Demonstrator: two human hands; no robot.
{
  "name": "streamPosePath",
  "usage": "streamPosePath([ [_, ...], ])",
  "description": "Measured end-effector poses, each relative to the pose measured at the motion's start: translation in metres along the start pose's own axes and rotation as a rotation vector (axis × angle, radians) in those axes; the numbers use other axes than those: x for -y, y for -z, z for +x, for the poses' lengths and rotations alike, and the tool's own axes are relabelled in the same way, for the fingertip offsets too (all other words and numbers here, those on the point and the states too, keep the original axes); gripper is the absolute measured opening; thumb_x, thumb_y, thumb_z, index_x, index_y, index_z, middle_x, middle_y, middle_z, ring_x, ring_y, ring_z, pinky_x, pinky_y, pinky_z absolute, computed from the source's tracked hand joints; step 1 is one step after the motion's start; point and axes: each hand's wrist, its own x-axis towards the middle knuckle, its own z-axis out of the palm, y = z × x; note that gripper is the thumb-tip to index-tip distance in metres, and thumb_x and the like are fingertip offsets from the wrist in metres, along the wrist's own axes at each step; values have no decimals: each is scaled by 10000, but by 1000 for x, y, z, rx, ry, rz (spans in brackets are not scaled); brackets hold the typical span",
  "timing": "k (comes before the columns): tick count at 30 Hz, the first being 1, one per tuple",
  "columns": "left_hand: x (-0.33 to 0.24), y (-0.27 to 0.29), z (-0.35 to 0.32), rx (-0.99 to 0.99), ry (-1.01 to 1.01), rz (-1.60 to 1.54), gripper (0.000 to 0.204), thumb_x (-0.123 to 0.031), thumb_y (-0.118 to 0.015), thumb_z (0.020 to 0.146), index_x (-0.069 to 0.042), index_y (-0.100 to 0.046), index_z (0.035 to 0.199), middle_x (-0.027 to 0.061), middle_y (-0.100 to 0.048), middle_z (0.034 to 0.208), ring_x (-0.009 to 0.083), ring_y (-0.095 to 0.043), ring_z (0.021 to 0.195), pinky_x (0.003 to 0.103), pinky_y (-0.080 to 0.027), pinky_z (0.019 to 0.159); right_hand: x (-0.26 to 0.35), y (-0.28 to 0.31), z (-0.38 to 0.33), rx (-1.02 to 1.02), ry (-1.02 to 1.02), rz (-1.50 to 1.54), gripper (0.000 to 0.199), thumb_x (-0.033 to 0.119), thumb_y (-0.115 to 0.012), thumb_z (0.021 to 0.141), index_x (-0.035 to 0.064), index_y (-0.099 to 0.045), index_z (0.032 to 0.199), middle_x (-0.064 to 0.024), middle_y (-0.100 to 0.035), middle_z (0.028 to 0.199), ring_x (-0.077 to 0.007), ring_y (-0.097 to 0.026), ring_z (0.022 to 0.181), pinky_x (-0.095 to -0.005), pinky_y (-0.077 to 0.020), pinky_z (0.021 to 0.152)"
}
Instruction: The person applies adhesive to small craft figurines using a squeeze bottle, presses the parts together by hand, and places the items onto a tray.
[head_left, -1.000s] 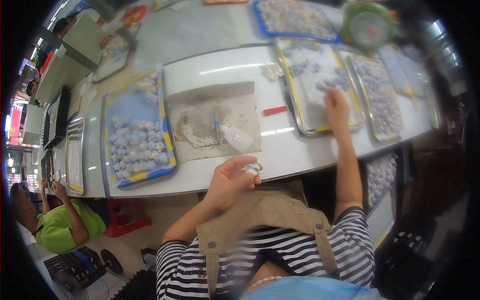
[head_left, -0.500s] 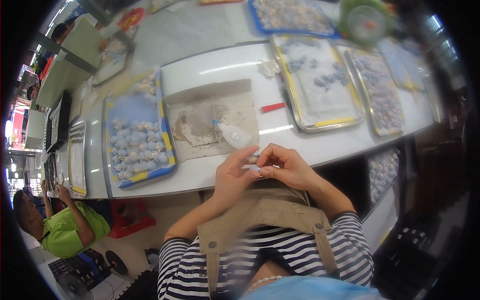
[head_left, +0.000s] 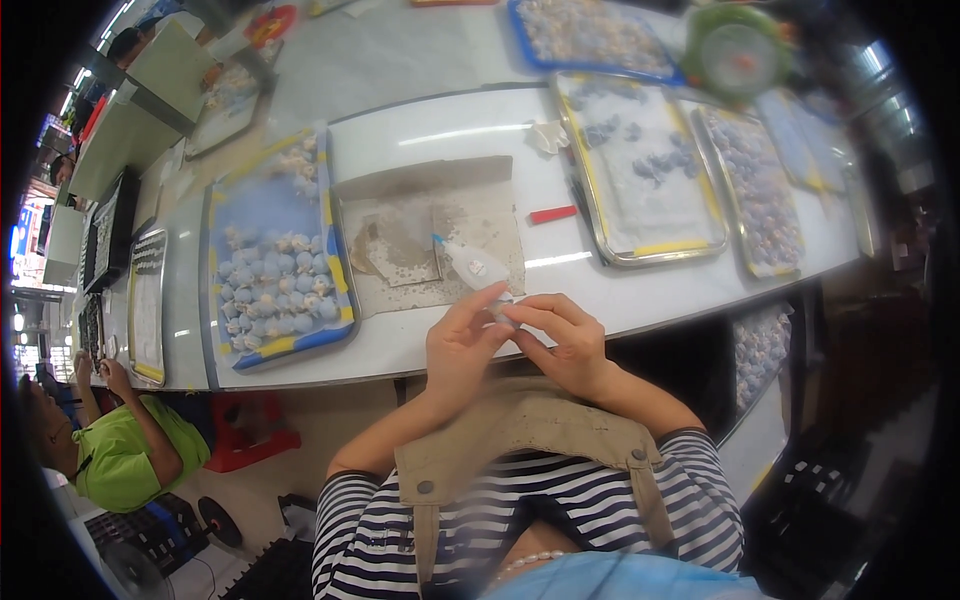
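In front of my chest, at the table's near edge, both hands come together round one small pale blue and beige piece [head_left: 503, 314]. My left hand [head_left: 458, 345] pinches it between thumb and fingers. The fingertips of my right hand [head_left: 565, 345] meet it from the other side. Fingers cover most of the piece, so its exact kind is unclear. Just beyond my fingers a white squeeze bottle [head_left: 474, 267] with a blue tip lies on a stained piece of cardboard [head_left: 385, 290].
Left stands a blue-and-yellow-edged tray [head_left: 347, 305] of small round blue figures [head_left: 275, 290]. A red bar [head_left: 552, 214] lies right of the cardboard, before a metal-rimmed tray [head_left: 665, 249] with dark blue bits. Farther right are another filled tray [head_left: 755, 200] and a green dial scale [head_left: 742, 55]. A co-worker in green [head_left: 130, 455] sits left.
My right fingers have shifted and stretched over the piece, with the thumb lower. Both hands stay together. The view has tilted slightly, and the co-worker at left leans farther toward the picture's edge.
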Motion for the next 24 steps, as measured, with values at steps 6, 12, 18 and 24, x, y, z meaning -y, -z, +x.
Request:
streamPosePath([
  [6, 2, -6, 0, 31, -97, 202, 386, 1, -587, 805, 14, -489, 1177, 78, -514, 1110, 133, -523, 929, 255, -461, 803, -4, 12, 3, 32, 60, -35, 288, -27, -689, 658, 37, -616, 929, -92, -599, 851, -212, -598, 742, -268, -497, 636],
  [12, 2, -17, 2, 30, -78, 145, 344, 3, -578, 813, 5, -510, 1150, 53, -563, 1003, 91, -527, 863, 220, -446, 763, -9, 19, -5, -28, -151, 79, 237, -18, -693, 669, 23, -613, 888, -85, -601, 817, -177, -591, 696, -248, -491, 617],
  [18, 1, -32, 5, -69, -51, 48, 327, 1, -582, 811, 1, -521, 1132, 23, -576, 911, 60, -518, 801, 198, -427, 721, -6, 30, -3, -1, -197, 73, 212, -15, -685, 681, 23, -614, 877, -92, -621, 812, -169, -610, 685, -245, -494, 602],
  [24, -6, -31, 3, -3, -44, 218, 325, -11, -598, 804, -4, -539, 1123, 17, -576, 870, 45, -507, 756, 187, -418, 690, -9, 32, -6, -67, -36, -13, 214, -23, -672, 682, 25, -620, 885, -109, -631, 770, -192, -631, 646, -253, -509, 544],
])
